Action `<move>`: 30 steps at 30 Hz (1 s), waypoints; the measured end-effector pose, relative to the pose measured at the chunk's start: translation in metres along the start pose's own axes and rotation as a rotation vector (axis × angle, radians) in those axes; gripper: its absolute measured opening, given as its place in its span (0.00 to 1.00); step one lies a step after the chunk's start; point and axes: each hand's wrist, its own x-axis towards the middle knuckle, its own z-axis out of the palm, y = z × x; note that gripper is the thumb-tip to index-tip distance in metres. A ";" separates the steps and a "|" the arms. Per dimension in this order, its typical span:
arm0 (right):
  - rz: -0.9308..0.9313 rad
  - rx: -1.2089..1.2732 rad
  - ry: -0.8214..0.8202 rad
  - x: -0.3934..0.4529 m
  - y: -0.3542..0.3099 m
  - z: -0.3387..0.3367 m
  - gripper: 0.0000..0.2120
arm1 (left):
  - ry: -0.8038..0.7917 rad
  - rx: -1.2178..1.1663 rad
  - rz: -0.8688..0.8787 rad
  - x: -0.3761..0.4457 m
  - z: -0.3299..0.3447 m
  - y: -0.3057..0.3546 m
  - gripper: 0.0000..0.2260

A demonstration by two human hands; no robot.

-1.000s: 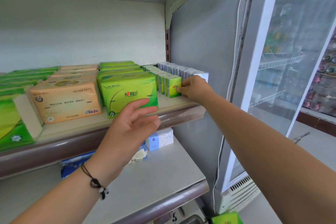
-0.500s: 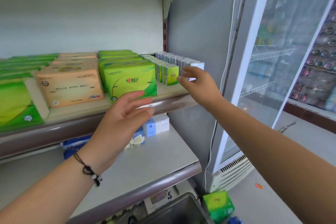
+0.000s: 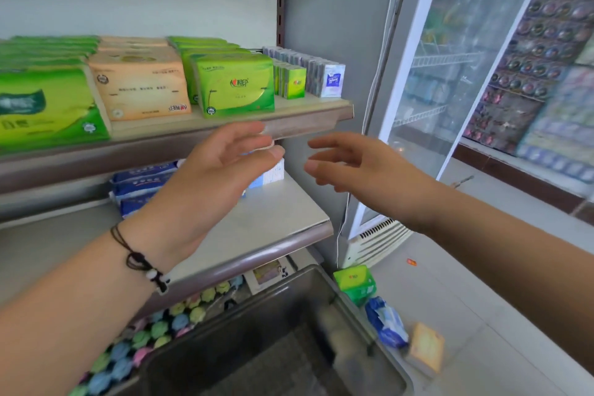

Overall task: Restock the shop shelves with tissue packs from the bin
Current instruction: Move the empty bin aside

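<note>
The dark bin [image 3: 289,341] sits low and close. Above it, the left hand [image 3: 205,177] and right hand [image 3: 363,170] hang open, holding nothing. To restock well, reach down and grab one pack squarely. Farther back, tissue packs [image 3: 236,85] line the upper shelf [image 3: 308,120].

On the upper shelf [image 3: 308,112] you have rows of tissue packs running front to back: green packs [image 3: 48,106] at the left edge, peach packs [image 3: 141,87] beside them, then bright green packs [image 3: 236,85]. Nearer the right end stand small green pocket packs [image 3: 294,83] and, just beside those, a row of white pocket packs [image 3: 331,80] close to the right corner. The lower shelf [image 3: 283,219] carries blue packs [image 3: 141,183] towards its back, and a pale blue box [image 3: 271,175] near the right edge. On the floor [image 3: 466,283], by the grey bin [image 3: 279,331], lie a green pack [image 3: 355,283], a blue pack [image 3: 385,321] and a yellowish pack [image 3: 426,346].
</note>
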 end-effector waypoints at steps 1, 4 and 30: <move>0.014 -0.008 0.000 -0.013 -0.001 0.001 0.20 | -0.016 -0.006 -0.011 -0.006 0.002 -0.002 0.21; 0.069 0.007 0.024 -0.049 0.003 0.005 0.19 | -0.075 -0.007 -0.034 -0.026 0.007 -0.010 0.23; 0.448 -0.064 -0.275 -0.108 0.198 0.071 0.09 | 0.088 0.340 -0.466 -0.166 0.000 -0.194 0.18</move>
